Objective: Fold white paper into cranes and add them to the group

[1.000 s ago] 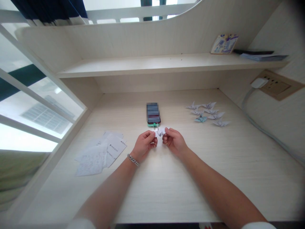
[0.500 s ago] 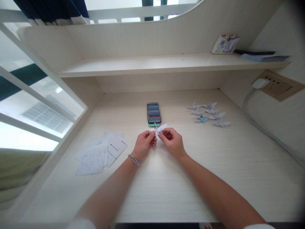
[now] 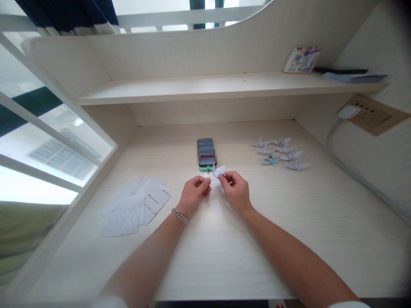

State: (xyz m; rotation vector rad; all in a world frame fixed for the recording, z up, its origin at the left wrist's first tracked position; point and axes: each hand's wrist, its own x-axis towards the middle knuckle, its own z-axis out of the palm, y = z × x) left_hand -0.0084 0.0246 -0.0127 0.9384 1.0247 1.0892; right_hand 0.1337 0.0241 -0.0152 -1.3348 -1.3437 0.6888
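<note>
Between my hands is a small folded white paper crane (image 3: 215, 174), its pointed parts sticking up and out. My left hand (image 3: 196, 191) pinches its left side with thumb and fingers. On the other side, my right hand (image 3: 236, 188) pinches its right part. Fingertips cover some of the folds. Just behind the paper lies a phone (image 3: 206, 150) with a green edge, its screen blurred. Several finished paper cranes (image 3: 284, 150) stand to the right, most of them white, and one is a light blue crane (image 3: 270, 160).
Loose paper sheets (image 3: 138, 207) lie overlapping on the desk (image 3: 205, 256) at the left. A shelf (image 3: 180, 90) runs across the back, with a small colourful packet (image 3: 302, 60) on it. At right, a grey cable (image 3: 353, 175) hangs from a wall socket (image 3: 374, 114).
My right hand has shifted slightly right, away from my left hand, and more of the folded paper shows between them. The left hand has barely moved.
</note>
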